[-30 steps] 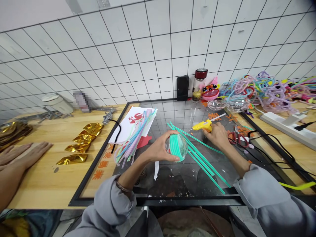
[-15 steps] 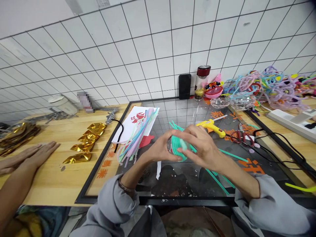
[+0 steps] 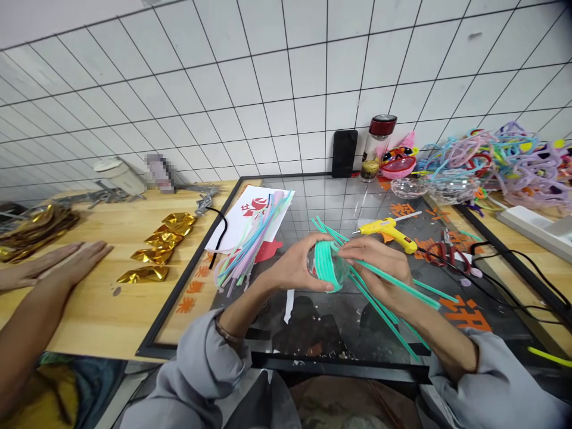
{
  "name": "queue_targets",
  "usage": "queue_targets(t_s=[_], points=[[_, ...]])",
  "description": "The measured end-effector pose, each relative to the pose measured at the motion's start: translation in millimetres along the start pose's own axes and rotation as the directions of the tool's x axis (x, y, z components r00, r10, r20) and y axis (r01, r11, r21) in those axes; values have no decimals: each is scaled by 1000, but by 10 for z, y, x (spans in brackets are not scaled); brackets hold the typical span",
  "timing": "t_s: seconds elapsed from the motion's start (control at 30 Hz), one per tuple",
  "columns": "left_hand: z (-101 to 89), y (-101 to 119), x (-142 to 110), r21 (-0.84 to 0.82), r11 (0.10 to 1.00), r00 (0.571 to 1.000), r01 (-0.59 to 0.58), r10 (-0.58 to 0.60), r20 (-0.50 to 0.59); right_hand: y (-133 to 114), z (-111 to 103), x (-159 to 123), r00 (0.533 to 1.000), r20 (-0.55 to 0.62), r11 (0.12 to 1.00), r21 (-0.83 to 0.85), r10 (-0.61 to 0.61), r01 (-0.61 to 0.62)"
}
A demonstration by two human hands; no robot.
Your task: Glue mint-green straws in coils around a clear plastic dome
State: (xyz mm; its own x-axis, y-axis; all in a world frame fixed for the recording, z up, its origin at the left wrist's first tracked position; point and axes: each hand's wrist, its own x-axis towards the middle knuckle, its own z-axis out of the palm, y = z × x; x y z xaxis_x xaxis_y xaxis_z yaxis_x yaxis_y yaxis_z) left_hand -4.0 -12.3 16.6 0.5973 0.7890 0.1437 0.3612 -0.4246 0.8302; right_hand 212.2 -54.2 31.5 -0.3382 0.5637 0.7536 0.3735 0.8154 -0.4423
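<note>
A rounded clear plastic piece [image 3: 342, 273], banded with green pipe cleaner [image 3: 325, 262], is held over the dark glass mat. My left hand [image 3: 290, 262] curls round its left side, thumb below and fingers above. At its right edge, my right hand [image 3: 378, 259] pinches a green pipe cleaner [image 3: 411, 289], which trails back to the right under the wrist. More green pipe cleaners [image 3: 378, 310] lie on the mat beneath that hand. Just beyond it rests a yellow glue gun [image 3: 386, 227]. Left of my hands, pastel pipe cleaners [image 3: 250, 244] lie across a white sheet [image 3: 232, 220].
Another person's hands [image 3: 80, 262] lie on the wooden table by gold foil pieces [image 3: 156, 247]. Along the wall stand a phone [image 3: 344, 154], a glass bottle [image 3: 373, 152] and a tangle of pipe cleaners [image 3: 496, 161]. Red-handled pliers [image 3: 444, 253] and black cables lie right.
My right hand has drawn back from over the wrapped piece to its right side. A green pipe cleaner now shows between its fingers, and the banding is less covered. The view has shifted slightly.
</note>
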Motion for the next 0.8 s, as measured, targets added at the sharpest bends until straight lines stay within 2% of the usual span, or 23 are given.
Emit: queue_targets(t_s=[0.43, 0.8], points=[[-17, 39, -14, -26, 999, 999, 28, -27, 19, 14, 83, -37, 995, -10, 992, -80, -102, 100], [-23, 17, -24, -25, 999, 999, -29, 30, 20, 42, 137, -66, 991, -28, 989, -78, -130, 128]])
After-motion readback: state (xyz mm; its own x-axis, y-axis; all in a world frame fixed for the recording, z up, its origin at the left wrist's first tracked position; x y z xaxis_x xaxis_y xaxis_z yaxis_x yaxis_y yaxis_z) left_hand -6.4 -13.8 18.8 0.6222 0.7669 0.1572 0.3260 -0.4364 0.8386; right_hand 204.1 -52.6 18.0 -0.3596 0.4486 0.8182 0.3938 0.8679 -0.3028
